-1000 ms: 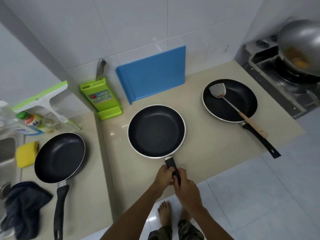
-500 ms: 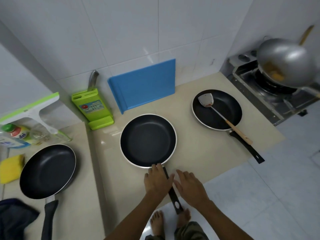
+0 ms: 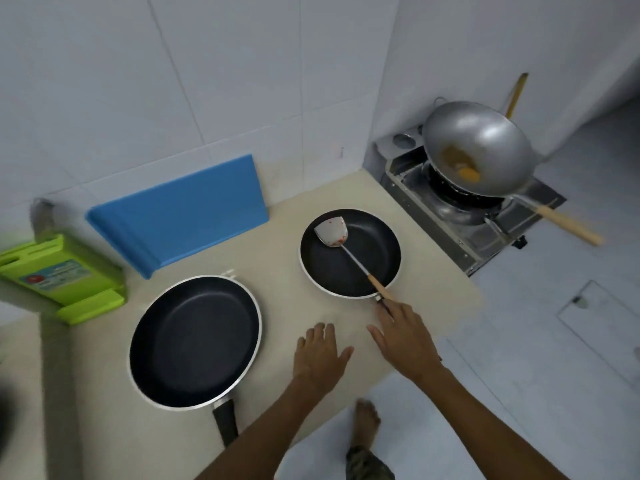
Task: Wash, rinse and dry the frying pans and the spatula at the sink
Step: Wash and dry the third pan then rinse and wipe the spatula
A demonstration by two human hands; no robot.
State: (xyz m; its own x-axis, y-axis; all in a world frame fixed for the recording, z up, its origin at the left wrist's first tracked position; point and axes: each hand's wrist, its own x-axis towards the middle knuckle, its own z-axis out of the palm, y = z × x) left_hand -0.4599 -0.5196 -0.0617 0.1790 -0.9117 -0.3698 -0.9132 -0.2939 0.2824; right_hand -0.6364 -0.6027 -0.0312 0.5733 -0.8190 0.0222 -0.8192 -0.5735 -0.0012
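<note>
Two black frying pans sit on the beige counter. The larger pan is at the left, its black handle pointing toward me. The smaller pan is at the right and holds a metal spatula with red smears and a wooden handle. My right hand is open, its fingertips at the end of the spatula's handle, over the pan's handle. My left hand hovers open, palm down, over the counter between the two pans. The sink is out of view.
A blue cutting board leans on the tiled wall. A green knife block stands at the left. A gas stove at the right carries a steel wok with yellow food. The counter's front edge is below my hands; my bare foot shows on the floor.
Both hands let go of the larger pan's handle and moved right toward the smaller pan. The view swung right, so the third pan, sponge and cloth near the sink left the frame.
</note>
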